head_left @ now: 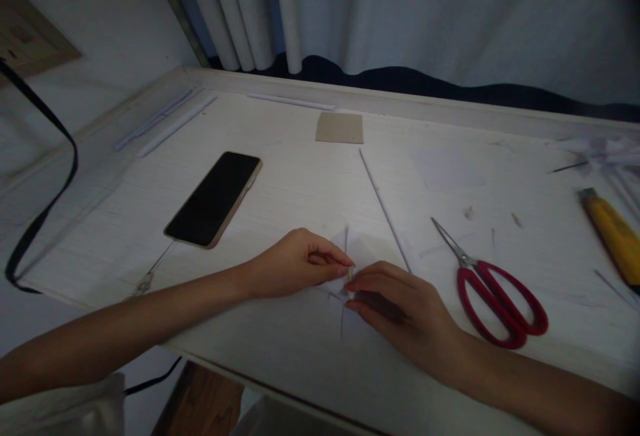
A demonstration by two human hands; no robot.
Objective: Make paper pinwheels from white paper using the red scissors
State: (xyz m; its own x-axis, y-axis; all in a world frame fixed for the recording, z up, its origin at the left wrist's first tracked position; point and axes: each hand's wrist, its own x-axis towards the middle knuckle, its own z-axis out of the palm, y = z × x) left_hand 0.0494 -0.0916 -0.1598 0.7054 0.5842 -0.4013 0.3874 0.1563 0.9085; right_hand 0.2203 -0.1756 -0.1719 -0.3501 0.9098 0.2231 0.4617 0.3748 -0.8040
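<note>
Near the table's front edge, my left hand (305, 264) pinches the top of a small pale piece (350, 275) with thumb and forefinger. My right hand (400, 306) closes its fingertips on the same piece from the right. White paper (331, 287) with thin strips sticking out lies around and beneath the fingertips, partly hidden by them. Just beyond, a thin white paper stick (384, 208) lies slantwise on the table. Scissors with red handles (500, 303) rest to the right of my right hand, blades pointing away.
A black phone (214, 199) lies at the left on the white table (290, 176). Paper rolls (177, 125) and a beige card (339, 128) are at the back. At the right are a yellow cutter (613, 233), scraps and a white paper bundle (603, 153). A black cable (73, 163) hangs at far left.
</note>
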